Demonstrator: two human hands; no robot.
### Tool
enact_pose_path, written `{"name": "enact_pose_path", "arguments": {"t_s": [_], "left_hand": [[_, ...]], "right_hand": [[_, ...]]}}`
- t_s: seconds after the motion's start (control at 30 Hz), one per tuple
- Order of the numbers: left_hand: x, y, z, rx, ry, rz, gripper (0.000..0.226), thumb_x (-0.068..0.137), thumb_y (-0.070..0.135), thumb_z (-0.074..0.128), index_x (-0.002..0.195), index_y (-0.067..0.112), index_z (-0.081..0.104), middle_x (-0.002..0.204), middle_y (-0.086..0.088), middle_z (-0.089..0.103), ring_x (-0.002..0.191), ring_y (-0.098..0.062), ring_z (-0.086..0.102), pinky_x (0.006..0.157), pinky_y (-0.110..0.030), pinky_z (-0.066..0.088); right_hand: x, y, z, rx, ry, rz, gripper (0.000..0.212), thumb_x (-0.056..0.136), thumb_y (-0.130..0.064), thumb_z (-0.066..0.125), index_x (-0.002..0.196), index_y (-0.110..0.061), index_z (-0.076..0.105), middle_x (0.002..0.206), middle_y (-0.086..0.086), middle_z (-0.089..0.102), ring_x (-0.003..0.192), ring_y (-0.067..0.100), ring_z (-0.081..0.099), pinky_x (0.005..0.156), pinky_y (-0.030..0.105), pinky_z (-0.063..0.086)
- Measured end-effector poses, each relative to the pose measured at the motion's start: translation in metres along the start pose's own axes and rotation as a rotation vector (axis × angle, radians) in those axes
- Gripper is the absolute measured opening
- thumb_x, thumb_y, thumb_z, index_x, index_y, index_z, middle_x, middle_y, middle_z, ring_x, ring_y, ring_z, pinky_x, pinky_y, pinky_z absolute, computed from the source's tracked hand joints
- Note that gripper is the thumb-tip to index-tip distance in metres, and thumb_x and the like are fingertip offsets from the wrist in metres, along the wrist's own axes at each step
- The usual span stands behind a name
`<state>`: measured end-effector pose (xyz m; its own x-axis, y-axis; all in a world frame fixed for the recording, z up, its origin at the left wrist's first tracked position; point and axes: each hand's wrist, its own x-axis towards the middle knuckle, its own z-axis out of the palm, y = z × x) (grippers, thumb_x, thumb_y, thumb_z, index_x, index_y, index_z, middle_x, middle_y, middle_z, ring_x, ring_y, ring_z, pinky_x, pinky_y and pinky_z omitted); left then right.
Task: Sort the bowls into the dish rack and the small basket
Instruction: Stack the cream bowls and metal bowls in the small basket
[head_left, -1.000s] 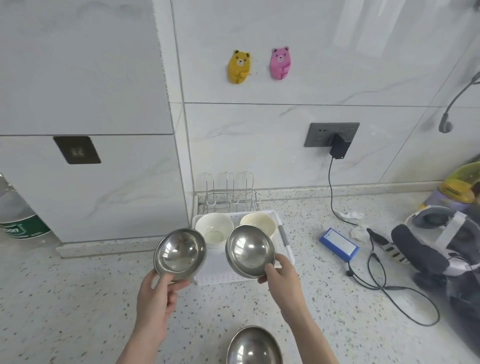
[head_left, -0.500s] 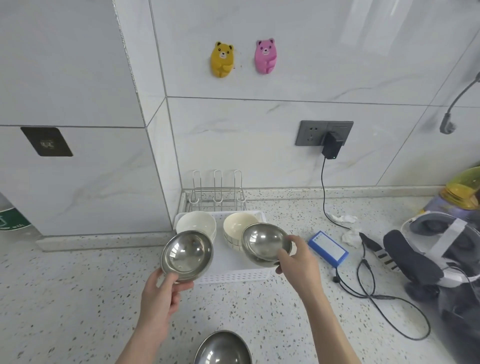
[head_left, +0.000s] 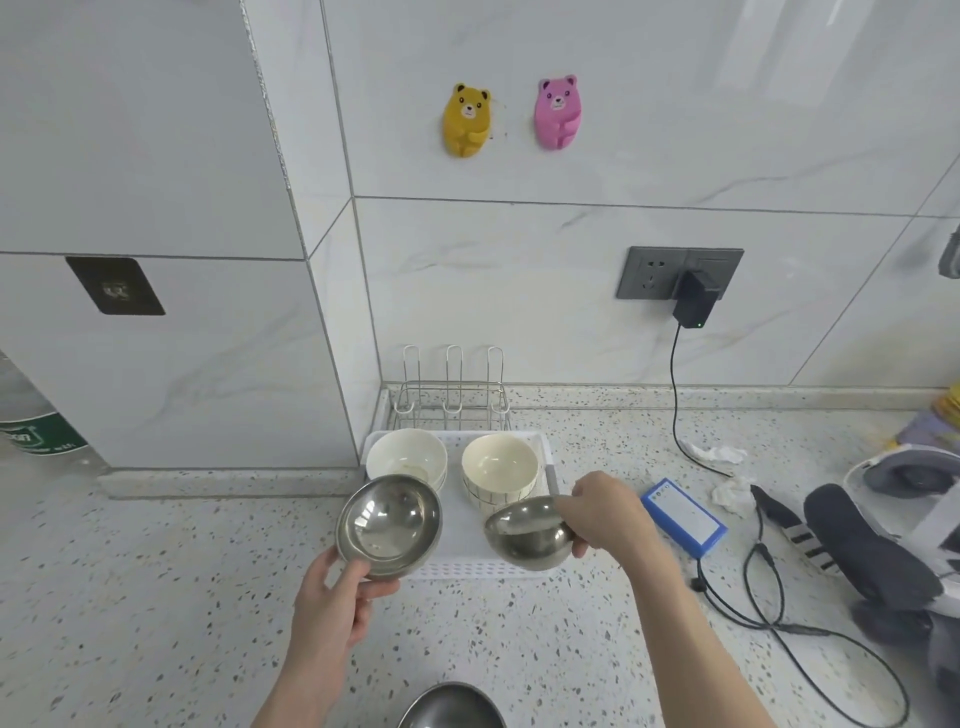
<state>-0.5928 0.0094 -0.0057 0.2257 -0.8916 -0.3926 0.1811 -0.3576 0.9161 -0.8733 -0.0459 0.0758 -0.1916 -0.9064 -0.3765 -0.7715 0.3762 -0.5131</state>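
White small basket (head_left: 551, 467) just beyond both sets of fingers, right hand (head_left: 605, 514) pinching rim of steel bowl (head_left: 527, 532) low over its near end, left hand (head_left: 337, 597) gripping second steel bowl (head_left: 388, 526); best lowered level, then released.

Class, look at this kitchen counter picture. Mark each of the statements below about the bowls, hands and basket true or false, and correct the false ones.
1. Each hand holds a steel bowl. True: the left hand grips one steel bowl, the right hand grips another.
2. The wire dish rack holds two bowls. False: it holds none.
3. Two pale ceramic bowls sit in the white basket. True: one white, one cream.
4. The wall bears are both pink. False: one is yellow, one pink.
5. A charger is plugged into the wall socket. True.
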Motion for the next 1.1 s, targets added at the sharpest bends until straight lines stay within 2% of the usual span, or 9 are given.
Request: {"name": "enact_pose_path", "arguments": {"t_s": [0.1, 0.27, 0.4, 0.57, 0.67, 0.77, 0.93, 1.0, 1.1], "left_hand": [[0.002, 0.001, 0.002, 0.001, -0.005, -0.008, 0.037, 0.094, 0.019, 0.059, 0.129, 0.027, 0.05, 0.083, -0.019, 0.076, 0.041, -0.009, 0.034, 0.035, -0.017, 0.028], [0.004, 0.002, 0.004, 0.002, -0.011, -0.016, 0.039, 0.095, 0.014, 0.056, 0.132, 0.021, 0.05, 0.084, -0.021, 0.076, 0.04, -0.01, 0.035, 0.034, -0.017, 0.027], [0.002, 0.002, 0.004, -0.006, -0.016, -0.02, 0.037, 0.095, 0.013, 0.057, 0.131, 0.02, 0.051, 0.082, -0.022, 0.075, 0.043, -0.012, 0.037, 0.034, -0.017, 0.027], [0.0, 0.002, 0.002, 0.003, -0.008, -0.032, 0.035, 0.094, 0.012, 0.057, 0.128, 0.02, 0.053, 0.081, -0.022, 0.075, 0.037, -0.009, 0.037, 0.032, -0.017, 0.027], [0.0, 0.002, 0.001, 0.001, 0.005, -0.047, 0.034, 0.094, 0.011, 0.057, 0.127, 0.02, 0.053, 0.081, -0.022, 0.075, 0.039, -0.01, 0.038, 0.032, -0.017, 0.027], [-0.001, 0.002, -0.001, 0.013, 0.014, -0.057, 0.031, 0.093, 0.01, 0.057, 0.124, 0.014, 0.055, 0.081, -0.022, 0.075, 0.039, -0.011, 0.037, 0.032, -0.017, 0.026], [-0.002, 0.005, -0.007, 0.059, -0.003, -0.091, 0.025, 0.094, 0.016, 0.057, 0.118, 0.008, 0.058, 0.08, -0.021, 0.076, 0.041, -0.012, 0.037, 0.033, -0.016, 0.023], [-0.003, 0.007, -0.008, 0.079, -0.012, -0.102, 0.026, 0.094, 0.02, 0.058, 0.116, 0.007, 0.059, 0.081, -0.019, 0.076, 0.043, -0.013, 0.038, 0.034, -0.016, 0.022], [-0.003, 0.011, -0.01, 0.122, -0.028, -0.116, 0.024, 0.093, 0.023, 0.059, 0.111, 0.007, 0.062, 0.081, -0.018, 0.077, 0.042, -0.012, 0.04, 0.034, -0.015, 0.023]], "right_hand": [[0.011, -0.009, -0.002, -0.083, -0.078, 0.017, 0.013, 0.076, -0.012, 0.045, 0.073, -0.006, 0.056, 0.038, -0.001, 0.059, 0.037, 0.008, 0.047, 0.053, 0.024, 0.042], [0.032, -0.032, -0.004, -0.194, -0.182, 0.029, 0.022, 0.076, -0.006, 0.038, 0.061, -0.01, 0.054, 0.038, 0.002, 0.056, 0.035, 0.011, 0.047, 0.049, 0.023, 0.038], [0.046, -0.044, 0.003, -0.251, -0.23, 0.089, 0.023, 0.082, -0.008, 0.036, 0.068, -0.01, 0.054, 0.034, 0.0, 0.054, 0.032, 0.009, 0.038, 0.047, 0.022, 0.031], [0.063, -0.048, 0.016, -0.213, -0.308, 0.208, 0.026, 0.088, -0.01, 0.039, 0.07, -0.009, 0.057, 0.04, 0.001, 0.056, 0.038, 0.008, 0.041, 0.052, 0.02, 0.031], [0.068, -0.04, 0.029, -0.133, -0.323, 0.243, 0.027, 0.092, -0.01, 0.041, 0.069, -0.008, 0.054, 0.041, 0.001, 0.054, 0.038, 0.009, 0.046, 0.046, 0.018, 0.033], [0.069, -0.033, 0.041, -0.08, -0.291, 0.207, 0.023, 0.093, -0.012, 0.046, 0.074, -0.005, 0.058, 0.052, 0.004, 0.06, 0.042, 0.013, 0.054, 0.047, 0.02, 0.039], [0.06, -0.025, 0.054, -0.074, -0.231, 0.165, 0.019, 0.086, -0.008, 0.048, 0.075, -0.005, 0.063, 0.06, 0.007, 0.07, 0.045, 0.013, 0.06, 0.064, 0.026, 0.053], [0.057, -0.021, 0.057, -0.028, -0.214, 0.186, 0.019, 0.087, -0.006, 0.047, 0.079, -0.003, 0.064, 0.057, 0.006, 0.067, 0.045, 0.015, 0.061, 0.058, 0.023, 0.053], [0.05, -0.019, 0.054, -0.011, -0.128, 0.189, 0.023, 0.09, -0.014, 0.042, 0.079, -0.005, 0.06, 0.048, 0.0, 0.061, 0.04, 0.012, 0.058, 0.046, 0.021, 0.042]]}}
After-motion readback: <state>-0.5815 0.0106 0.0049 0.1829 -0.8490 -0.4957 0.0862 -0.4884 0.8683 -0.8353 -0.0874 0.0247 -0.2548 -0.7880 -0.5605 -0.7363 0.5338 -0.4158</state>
